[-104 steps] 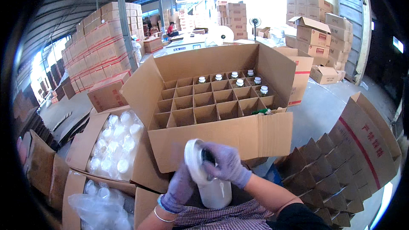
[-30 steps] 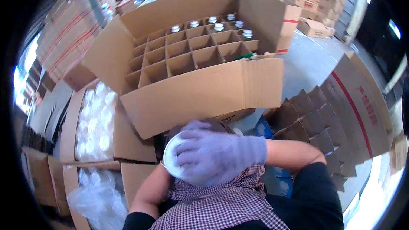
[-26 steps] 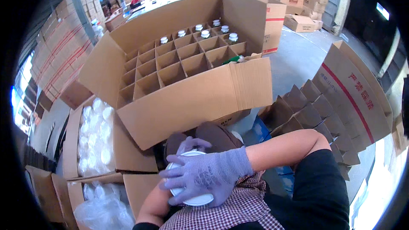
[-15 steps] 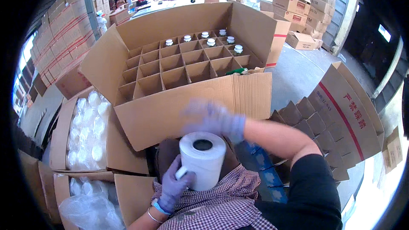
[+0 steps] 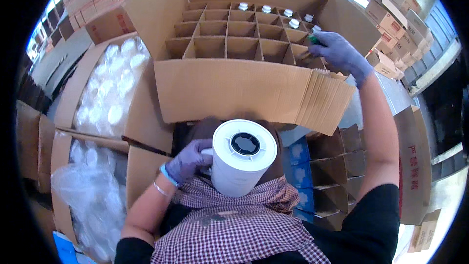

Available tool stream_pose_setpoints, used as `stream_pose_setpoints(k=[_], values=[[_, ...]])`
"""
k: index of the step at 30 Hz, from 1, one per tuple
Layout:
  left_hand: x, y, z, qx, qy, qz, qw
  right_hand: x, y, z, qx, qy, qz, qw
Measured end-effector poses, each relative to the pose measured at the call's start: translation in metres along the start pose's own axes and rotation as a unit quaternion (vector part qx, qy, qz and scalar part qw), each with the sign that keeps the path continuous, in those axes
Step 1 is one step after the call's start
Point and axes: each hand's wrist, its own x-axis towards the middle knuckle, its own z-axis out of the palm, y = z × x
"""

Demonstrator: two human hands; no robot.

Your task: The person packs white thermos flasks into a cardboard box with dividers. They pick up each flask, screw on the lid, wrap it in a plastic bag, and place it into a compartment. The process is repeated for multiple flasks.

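Since approx. half a sec ago, gloved R hand point(image 5: 339, 53) has gone from just above the white jug point(image 5: 234, 178) up & out to the R front corner of the divided carton point(image 5: 234, 88). Its fingers are bent, partly closed, at a small green item point(image 5: 312, 39) there; can't tell if they grip it or only touch. Gloved L hand point(image 5: 189, 160) still has the jug, fingers closed round its side handle. Jug is over the person's lap, in front of the checked apron point(image 5: 234, 230), top face up w/ a round blk centre; can't tell if it rests on anything. Carton's cardboard grid has white-capped bottles point(image 5: 294, 23) in some cells, toward its back R. On L, an open box point(image 5: 149, 110) holds white containers point(image 5: 106, 86) under clear plastic; nearer box point(image 5: 138, 173) has a crumpled clear bag point(image 5: 85, 178) in it. On R, below the carton, more cardboard dividers point(image 5: 328, 172) next to blue packs point(image 5: 299, 171). L wrist wears a blue band point(image 5: 168, 176) & silver bangle point(image 5: 160, 189).
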Motion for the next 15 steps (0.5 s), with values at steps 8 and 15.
stream_pose_setpoints(k=[8,15], values=[[0.083,-0.038,-0.023,-0.042,-0.24,0.037,0.969,-0.142,-0.16,0.016,-0.005,0.035,-0.512,0.858],[0.109,-0.011,-0.003,0.054,-0.36,-0.009,0.931,-0.158,-0.172,0.031,-0.004,0.058,-0.608,0.792]])
